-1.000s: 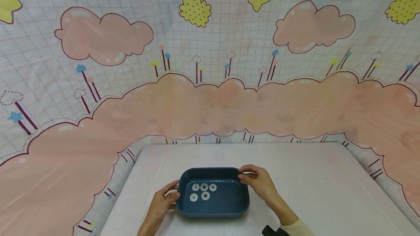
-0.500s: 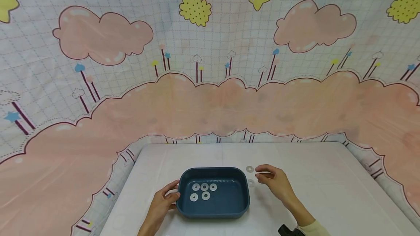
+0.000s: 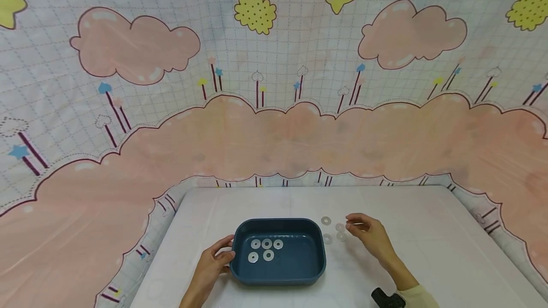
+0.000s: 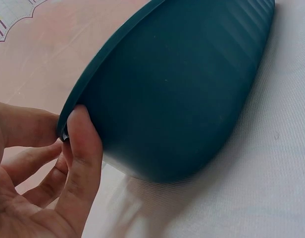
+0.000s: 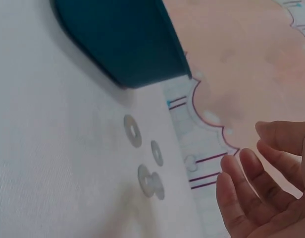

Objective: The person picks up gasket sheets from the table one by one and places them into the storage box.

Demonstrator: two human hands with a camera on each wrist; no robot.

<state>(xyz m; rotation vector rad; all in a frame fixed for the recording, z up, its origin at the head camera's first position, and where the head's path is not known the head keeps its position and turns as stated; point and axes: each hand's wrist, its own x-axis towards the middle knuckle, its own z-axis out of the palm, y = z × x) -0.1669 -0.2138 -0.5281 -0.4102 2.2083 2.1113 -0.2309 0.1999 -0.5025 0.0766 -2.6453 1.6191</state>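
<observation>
My left hand [image 3: 210,260] pinches the left rim of a dark blue tray [image 3: 295,270] between thumb and finger, close up in the left wrist view. Several flat metal washers [image 3: 253,257] lie inside the tray, toward its left half. Just beyond the tray's right side, several more washers [image 3: 326,220] lie on the white tabletop, two of them overlapping [image 5: 158,185] in the right wrist view. Over the table to the right of these, my right hand [image 3: 372,236] hovers with loosely bent fingers and holds nothing; its fingertips are close to the nearest washers.
A white cloth-like surface covers the table [image 3: 428,251]. Behind and around it hangs a patterned curtain [image 3: 291,146] with clouds and stars. A dark device [image 3: 387,298] sits on my right wrist by the sleeve [image 3: 417,296].
My right hand has moved from the tray's right rim out to the right. Washers on the table beside the tray have come into sight. The left hand and tray have stayed put.
</observation>
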